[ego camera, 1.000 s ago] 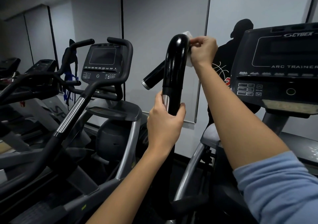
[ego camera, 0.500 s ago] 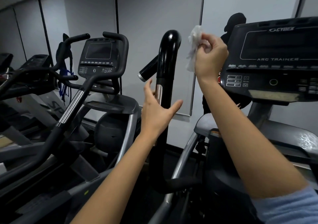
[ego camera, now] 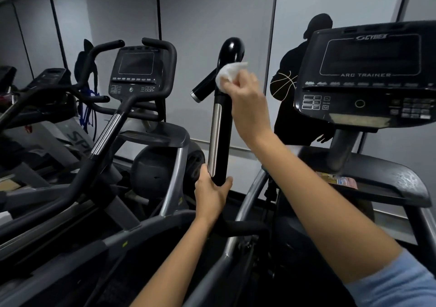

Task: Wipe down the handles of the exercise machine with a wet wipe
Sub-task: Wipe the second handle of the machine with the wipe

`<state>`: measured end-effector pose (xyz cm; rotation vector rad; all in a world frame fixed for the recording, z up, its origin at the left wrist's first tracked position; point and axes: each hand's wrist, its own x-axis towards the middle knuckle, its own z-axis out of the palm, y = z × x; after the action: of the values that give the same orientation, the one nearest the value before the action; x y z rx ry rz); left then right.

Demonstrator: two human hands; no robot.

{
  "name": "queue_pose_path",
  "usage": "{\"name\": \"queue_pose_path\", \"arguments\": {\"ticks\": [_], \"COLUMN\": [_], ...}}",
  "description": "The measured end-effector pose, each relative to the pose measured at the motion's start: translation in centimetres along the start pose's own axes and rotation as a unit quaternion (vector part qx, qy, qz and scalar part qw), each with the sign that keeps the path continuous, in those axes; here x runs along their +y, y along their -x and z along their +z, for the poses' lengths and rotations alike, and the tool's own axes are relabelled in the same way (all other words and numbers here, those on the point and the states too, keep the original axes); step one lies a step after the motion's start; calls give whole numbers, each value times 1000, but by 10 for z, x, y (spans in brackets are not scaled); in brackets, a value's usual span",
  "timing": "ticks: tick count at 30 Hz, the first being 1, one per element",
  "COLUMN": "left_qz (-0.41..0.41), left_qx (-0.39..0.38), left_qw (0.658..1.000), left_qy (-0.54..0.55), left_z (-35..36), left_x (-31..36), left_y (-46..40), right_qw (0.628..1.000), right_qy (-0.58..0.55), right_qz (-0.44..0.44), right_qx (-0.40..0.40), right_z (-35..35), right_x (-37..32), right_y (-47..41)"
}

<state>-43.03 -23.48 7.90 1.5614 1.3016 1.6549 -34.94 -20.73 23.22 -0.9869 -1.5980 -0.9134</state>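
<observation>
A glossy black upright handle (ego camera: 224, 127) with a silver strip stands in the middle of the head view, its curved top near the wall. My right hand (ego camera: 245, 96) presses a crumpled white wet wipe (ego camera: 227, 74) against the handle just below the curved top. My left hand (ego camera: 212, 194) is wrapped around the handle's lower part, under the silver strip. A short black side grip (ego camera: 203, 88) sticks out to the left beside the wipe.
The machine's console (ego camera: 368, 75), marked ARC TRAINER, sits at the right above a dark tray (ego camera: 377, 172). A second machine with console (ego camera: 136, 73) and black handlebars (ego camera: 103, 132) stands close at the left. A grey panelled wall runs behind.
My left hand let go, opened, then gripped the handle lower down. My right hand took the wipe off the back of the handle's top and brought it onto the front, lower.
</observation>
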Motion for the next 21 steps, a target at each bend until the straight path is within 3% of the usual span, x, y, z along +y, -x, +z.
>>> {"name": "queue_pose_path", "arguments": {"ticks": [5,10,18,21], "left_qz": [-23,-14,-15,-4], "left_qx": [9,13,0,-2], "left_qw": [999,1000,999,1000], "left_qy": [-29,-16,-28,-26], "left_z": [3,4,3,2], "left_x": [0,-4,-2,-1], "left_y": [-1,0,0,3], "right_qw": [984,973,932,939], "right_qy": [101,190,252,275], "right_qz": [-134,-123,-233,-187], "right_qx": [-56,-45,-116,-91], "right_z": [-9,-14,-19,-8], "right_x": [-4,-6,-19,-21], "right_y": [60,5,84,39]}}
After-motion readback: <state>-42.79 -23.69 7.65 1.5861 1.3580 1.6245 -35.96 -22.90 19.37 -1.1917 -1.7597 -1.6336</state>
